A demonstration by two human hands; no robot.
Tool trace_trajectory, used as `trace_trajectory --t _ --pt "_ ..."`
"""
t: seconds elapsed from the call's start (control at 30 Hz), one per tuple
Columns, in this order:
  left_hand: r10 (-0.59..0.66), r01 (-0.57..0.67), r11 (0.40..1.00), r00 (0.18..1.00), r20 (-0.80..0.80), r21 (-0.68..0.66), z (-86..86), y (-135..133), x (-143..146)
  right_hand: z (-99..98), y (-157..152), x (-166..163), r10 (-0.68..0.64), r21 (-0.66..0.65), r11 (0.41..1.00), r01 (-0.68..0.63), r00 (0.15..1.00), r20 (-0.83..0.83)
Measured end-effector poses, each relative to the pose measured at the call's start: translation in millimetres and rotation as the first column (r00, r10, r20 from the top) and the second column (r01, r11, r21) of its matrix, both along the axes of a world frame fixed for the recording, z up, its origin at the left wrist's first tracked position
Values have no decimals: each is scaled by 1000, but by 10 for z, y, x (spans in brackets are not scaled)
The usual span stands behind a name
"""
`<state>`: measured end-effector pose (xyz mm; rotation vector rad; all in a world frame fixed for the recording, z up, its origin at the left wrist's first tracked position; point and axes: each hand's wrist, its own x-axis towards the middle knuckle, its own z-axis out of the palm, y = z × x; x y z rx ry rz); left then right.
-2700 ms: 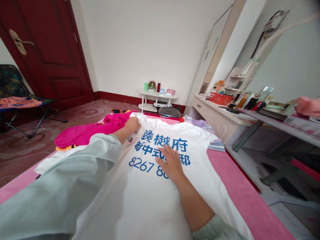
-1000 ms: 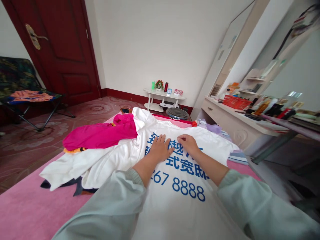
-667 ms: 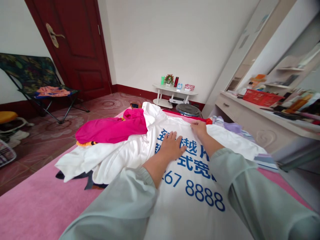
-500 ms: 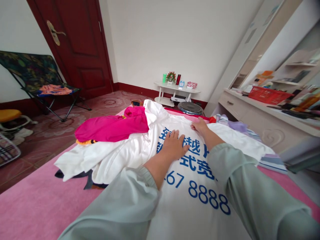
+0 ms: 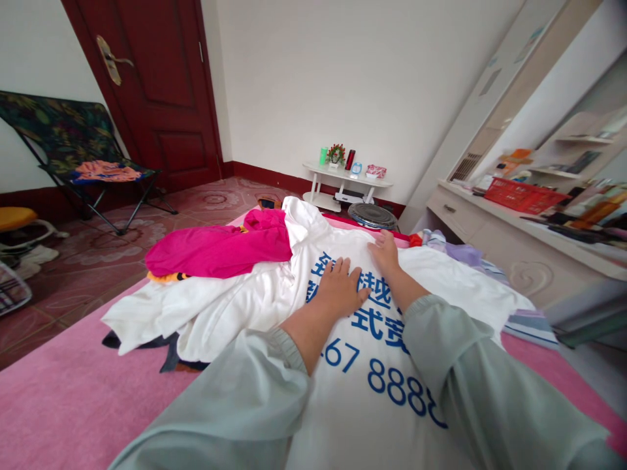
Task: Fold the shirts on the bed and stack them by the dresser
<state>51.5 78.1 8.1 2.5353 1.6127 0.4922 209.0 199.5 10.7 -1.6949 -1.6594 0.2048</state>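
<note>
A white T-shirt (image 5: 441, 281) with blue printed characters and numbers lies spread on a pink bed (image 5: 63, 405). My left hand (image 5: 340, 290) rests flat on the print, fingers stretched out. Farther up, my right hand (image 5: 385, 251) lies palm down near the shirt's top edge, fingers together and extended. Both arms wear pale green sleeves. Neither hand holds anything.
A magenta garment (image 5: 220, 248) and more white cloth (image 5: 161, 313) lie piled left of the shirt. A folding chair (image 5: 73, 143) stands by the dark red door (image 5: 157, 91). A small white table (image 5: 347, 186) is at the far wall, a dresser (image 5: 494, 241) with a red basket (image 5: 524, 194) on the right.
My left hand left the shirt's collar area and now lies flat on the print. My right hand slid from mid-shirt up to the top edge. The view turned left.
</note>
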Motion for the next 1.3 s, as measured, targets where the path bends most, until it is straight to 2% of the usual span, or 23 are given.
trace_trajectory --t 0.07,0.1,0.17,0.23,0.3,0.37,0.43,0.5,0.6,0.67,0.77,0.83,0.9,1.03,1.13,1.23,1.3 --pt "-3 3 1000 1000 -1 -9 5 -2 0 -26 -24 -73 69 18 997 -71 994 81" --pt "-6 6 1000 1000 -1 -11 7 -3 1 -31 -25 -113 140 -32 990 -136 978 157" --pt "-7 7 1000 1000 -1 -9 12 -4 1 -30 -21 -192 307 -212 945 -250 903 302" --pt "-3 3 1000 1000 1 -5 15 -6 -1 -17 -34 -260 399 -351 896 -271 837 375" --pt "0 0 1000 1000 4 2 17 -8 -3 -2 -83 -293 382 -366 900 -239 837 393" --pt "-2 2 1000 1000 5 4 15 -8 -5 14 -166 -255 333 -316 925 -212 852 403" --pt "-3 3 1000 1000 2 3 12 -5 -5 30 -249 -122 280 -218 955 -200 849 449" --pt "-2 2 1000 1000 -1 3 8 -1 -4 50 -302 94 238 -184 969 -165 827 510" --pt "-1 1 1000 1000 -13 -1 8 3 -4 87 -329 412 242 -321 944 -70 810 534" --pt "0 0 1000 1000 -21 -11 8 3 -7 100 -369 507 231 -383 924 -20 826 514" --pt "-1 1 1000 1000 -20 -5 -2 4 -11 69 -541 450 191 -300 953 -34 837 512" --pt "-3 3 1000 1000 -19 6 -16 8 -10 21 -698 359 243 -277 955 -106 815 526" --pt "-1 2 1000 1000 -19 19 -31 13 -9 -17 -824 283 299 -316 938 -141 787 539" --pt "-3 5 998 1000 -24 56 -52 16 -14 26 -924 177 265 -361 931 -58 788 555" --pt "-10 12 997 999 -33 78 -53 12 -25 137 -1063 74 232 -443 896 39 809 539" --pt "-5 9 997 999 -46 78 -43 -1 -35 193 -1423 -47 254 -484 874 38 813 523" --pt "-1 5 997 999 -51 72 -30 -18 -36 169 -1731 -110 285 -441 897 -26 796 533"
